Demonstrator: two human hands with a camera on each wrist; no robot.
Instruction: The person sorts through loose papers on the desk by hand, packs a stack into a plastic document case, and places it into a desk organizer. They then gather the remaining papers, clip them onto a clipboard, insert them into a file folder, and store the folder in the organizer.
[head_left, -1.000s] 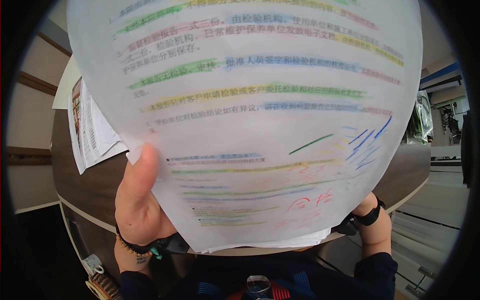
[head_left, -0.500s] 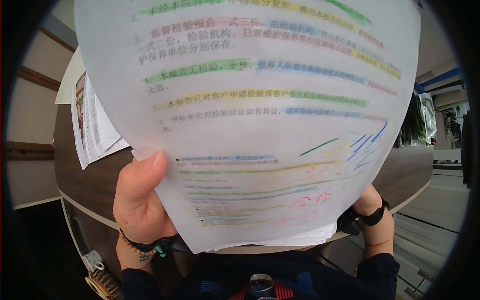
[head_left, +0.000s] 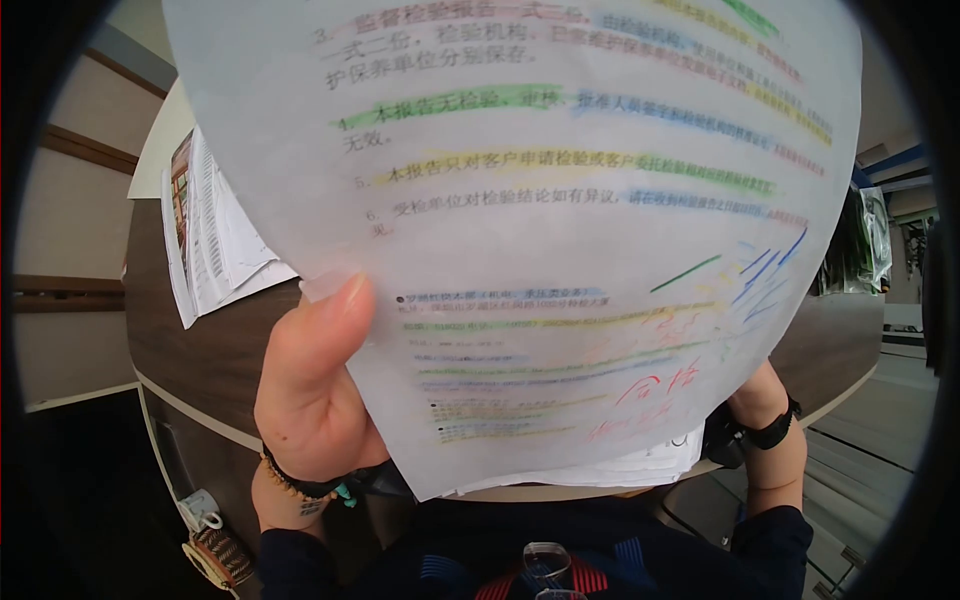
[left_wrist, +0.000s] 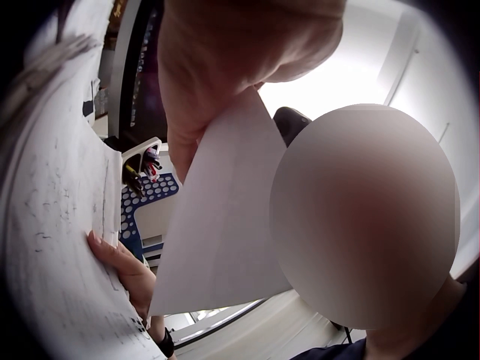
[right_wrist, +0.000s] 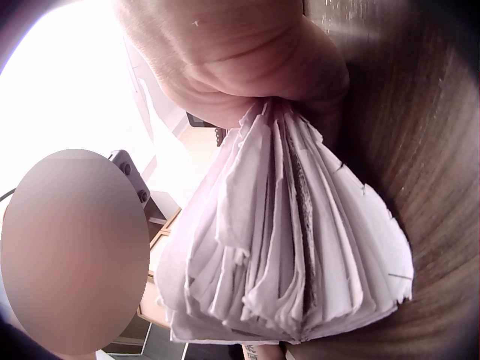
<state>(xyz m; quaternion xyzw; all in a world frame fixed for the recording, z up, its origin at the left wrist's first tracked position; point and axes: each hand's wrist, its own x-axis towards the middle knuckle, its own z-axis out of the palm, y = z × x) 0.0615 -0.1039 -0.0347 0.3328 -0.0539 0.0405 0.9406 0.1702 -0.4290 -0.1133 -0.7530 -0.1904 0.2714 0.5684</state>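
Highlighted sheet [head_left: 540,240] is raised above the table [head_left: 205,360], spanning the head view from twelve o'clock down towards six, its surface curved. Green, yellow, blue and pink marker bands cross its printed lines; blue strokes sit near three o'clock and red handwriting near four.

Of the two hands, the left hand [head_left: 310,395], at eight o'clock, pinches the sheet's near-left edge, its thumb lying on the printed face. The right hand [head_left: 760,395], close to four o'clock, grasps a thick page stack [right_wrist: 292,247]; the right wrist view shows the pages fanning out below the palm towards six o'clock. In the left wrist view, that hand's thumb lies against a page between seven and eight o'clock.

A beaded bracelet [head_left: 288,480] circles the left wrist, and a black band [head_left: 778,428] the right.

Loose papers [head_left: 225,245] rest on the table between nine and ten o'clock, and a clear plastic wrapping [head_left: 877,240] shows near three. Beyond the table's edge, a white mug [head_left: 200,508] sits at eight o'clock, just beside a woven basket [head_left: 228,555]. A holder of pens [left_wrist: 148,163] appears near nine o'clock in the left wrist view.
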